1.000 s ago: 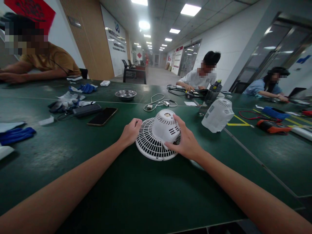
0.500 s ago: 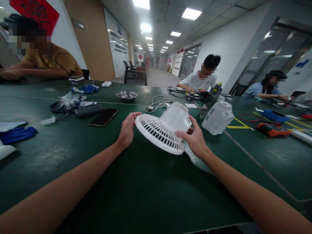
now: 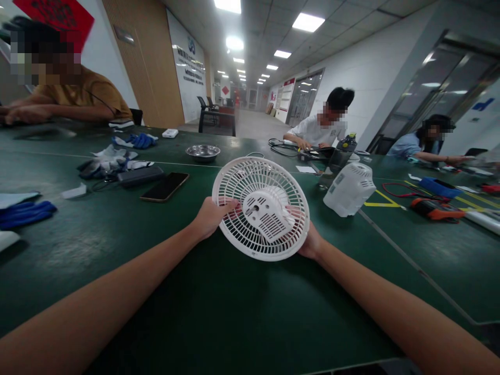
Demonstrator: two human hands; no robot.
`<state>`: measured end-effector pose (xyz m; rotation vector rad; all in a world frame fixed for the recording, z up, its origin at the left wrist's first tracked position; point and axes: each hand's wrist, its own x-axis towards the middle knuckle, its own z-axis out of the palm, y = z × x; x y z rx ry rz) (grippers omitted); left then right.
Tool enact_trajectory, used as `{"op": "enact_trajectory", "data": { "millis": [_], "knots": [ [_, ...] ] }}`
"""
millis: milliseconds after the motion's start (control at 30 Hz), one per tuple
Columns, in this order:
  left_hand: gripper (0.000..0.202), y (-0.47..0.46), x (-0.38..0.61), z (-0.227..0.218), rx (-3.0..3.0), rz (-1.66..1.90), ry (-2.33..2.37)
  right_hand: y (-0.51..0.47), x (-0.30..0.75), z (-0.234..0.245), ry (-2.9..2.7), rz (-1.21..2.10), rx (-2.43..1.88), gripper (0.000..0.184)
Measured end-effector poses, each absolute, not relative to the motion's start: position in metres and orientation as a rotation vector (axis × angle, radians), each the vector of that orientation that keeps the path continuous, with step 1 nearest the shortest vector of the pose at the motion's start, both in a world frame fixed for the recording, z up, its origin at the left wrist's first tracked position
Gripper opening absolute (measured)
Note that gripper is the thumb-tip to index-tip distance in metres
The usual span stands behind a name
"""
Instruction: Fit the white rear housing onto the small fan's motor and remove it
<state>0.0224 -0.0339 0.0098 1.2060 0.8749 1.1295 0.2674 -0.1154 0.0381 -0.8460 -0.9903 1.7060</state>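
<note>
A round white fan grille (image 3: 269, 250) is held up over the green table, its slotted centre plate turned toward me. My left hand (image 3: 213, 214) grips the left rim, the thumb lying across the bars and the fingers behind. On the right side, my right hand (image 3: 310, 240) is closed round the back of the same part; its fingers show only partly through the bars. The white housing behind the grille is mostly hidden. To the right of it, a separate white plastic housing (image 3: 349, 190) with vent slots stands on the table.
A phone (image 3: 165, 187), a dark power adapter (image 3: 140, 176) and gloves (image 3: 29, 213) lie to the left. A metal bowl (image 3: 203, 152) sits beyond the grille. A bottle (image 3: 340, 156) and an orange multimeter (image 3: 436, 209) are on the right. Several people sit round the table.
The fan grille has been tipped so its open inner face now points toward me instead of downward. My left thumb has come over the bars, and my right hand has moved behind the grille.
</note>
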Motion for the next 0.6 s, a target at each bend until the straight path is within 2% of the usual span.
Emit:
{"op": "enact_trajectory", "data": {
  "millis": [100,200,300,367,467,600],
  "knots": [
    [0.014,-0.036,0.024,0.013,1.268,1.148,0.932,-0.111,0.267,0.035,-0.990,1.611,-0.878,0.024],
    [0.017,-0.037,0.023,0.014,1.325,1.160,0.985,-0.101,0.278,0.032,-0.988,1.358,-0.954,0.044],
    [0.022,-0.037,0.021,0.014,1.382,1.162,0.999,-0.086,0.309,0.031,-1.107,0.916,-1.218,0.071],
    [0.024,-0.037,0.020,0.014,1.376,1.156,1.014,-0.077,0.338,0.032,-1.314,0.482,-1.464,0.080],
    [0.024,-0.036,0.021,0.013,1.336,1.142,1.052,-0.068,0.374,0.029,-1.537,-0.022,-1.718,0.078],
    [0.024,-0.034,0.021,0.012,1.319,1.132,1.072,-0.061,0.391,0.023,-1.644,-0.198,-1.830,0.065]
  ]
}}
